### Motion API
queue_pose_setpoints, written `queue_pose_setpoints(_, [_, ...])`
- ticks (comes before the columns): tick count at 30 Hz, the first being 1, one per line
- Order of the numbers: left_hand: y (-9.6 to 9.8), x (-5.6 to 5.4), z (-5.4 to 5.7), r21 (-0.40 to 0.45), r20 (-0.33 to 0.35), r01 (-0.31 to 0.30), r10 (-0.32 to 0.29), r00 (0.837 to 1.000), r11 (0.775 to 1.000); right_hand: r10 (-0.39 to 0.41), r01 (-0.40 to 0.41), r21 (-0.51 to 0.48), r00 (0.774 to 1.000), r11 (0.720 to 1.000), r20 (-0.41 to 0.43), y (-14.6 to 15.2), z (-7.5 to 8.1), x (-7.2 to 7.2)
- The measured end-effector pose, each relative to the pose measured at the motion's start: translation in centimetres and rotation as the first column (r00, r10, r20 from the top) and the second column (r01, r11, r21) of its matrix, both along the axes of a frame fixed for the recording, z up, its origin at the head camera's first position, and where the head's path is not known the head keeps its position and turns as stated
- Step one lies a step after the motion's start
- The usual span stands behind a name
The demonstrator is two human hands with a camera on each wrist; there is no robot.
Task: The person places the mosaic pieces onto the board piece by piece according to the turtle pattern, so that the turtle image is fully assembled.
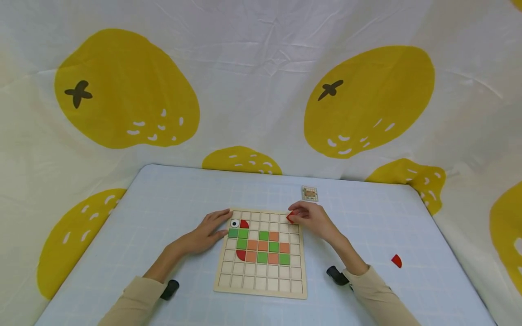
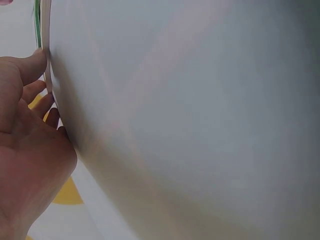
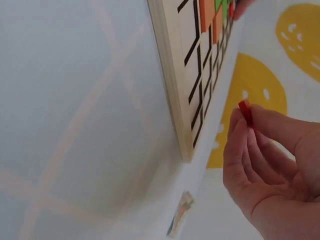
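Note:
A wooden grid board (image 1: 261, 284) lies on the table, partly filled with green, orange and red tiles and a white eye tile (image 1: 234, 223). Over its far right corner, my right hand (image 1: 311, 219) pinches a red quarter-round tile (image 1: 290, 217) between thumb and fingers. In the right wrist view this red tile (image 3: 245, 113) is seen edge-on, raised off the board. My left hand (image 1: 207, 233) rests at the board's left edge, fingers stretched along it and thumb touching the side. The left wrist view shows the left thumb (image 2: 35, 65) against the board's edge.
Another red quarter-round tile (image 1: 397, 261) lies on the table to the right of my right forearm. Behind the board is a small picture card (image 1: 309, 194). A white curtain with yellow fruit prints (image 1: 261, 90) hangs behind the table's far edge.

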State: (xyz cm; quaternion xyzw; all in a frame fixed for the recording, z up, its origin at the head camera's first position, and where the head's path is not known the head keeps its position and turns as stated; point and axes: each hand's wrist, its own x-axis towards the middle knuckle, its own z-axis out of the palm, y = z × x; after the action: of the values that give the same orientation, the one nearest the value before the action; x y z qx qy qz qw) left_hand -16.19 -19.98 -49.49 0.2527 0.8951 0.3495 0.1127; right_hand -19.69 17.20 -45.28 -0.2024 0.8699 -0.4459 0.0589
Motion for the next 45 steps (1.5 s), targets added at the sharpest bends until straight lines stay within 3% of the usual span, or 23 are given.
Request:
queue_pose_setpoints(4, [0.2,0.0,0.3,-0.003,0.0,0.001,-0.001,1.0,1.0,0.03,-0.03,-0.039,0.999,0.999,0.018,-1.0,0.1,-0.1])
queue_pose_setpoints(12, [0.3,-0.2,0.3,-0.008,-0.009,0.002,-0.002,1.0,1.0,0.176,-0.177,-0.022,0.983,0.984,-0.043,-2.7,0.2,-0.1])
queue_pose_setpoints(17, [0.3,-0.3,0.2,-0.007,-0.01,0.012,-0.012,1.0,1.0,0.23,-0.23,-0.022,0.973,0.973,-0.002,-3.8,0.1,0.2])
queue_pose_setpoints(25, [0.3,-0.3,0.1,-0.012,0.014,0.008,-0.008,1.0,1.0,0.36,-0.36,0.011,0.933,0.933,-0.016,-5.5,-0.3,0.3])
queue_pose_setpoints(35, [0.3,-0.1,0.3,-0.016,0.007,0.004,-0.004,1.0,1.0,0.443,-0.443,-0.016,0.896,0.896,0.036,-7.6,-0.5,0.2])
queue_pose_setpoints(45, [0.3,-0.1,0.4,-0.003,0.021,0.005,-0.005,1.0,1.0,0.506,-0.503,0.088,0.862,0.86,-0.014,-8.9,-0.4,-0.2])
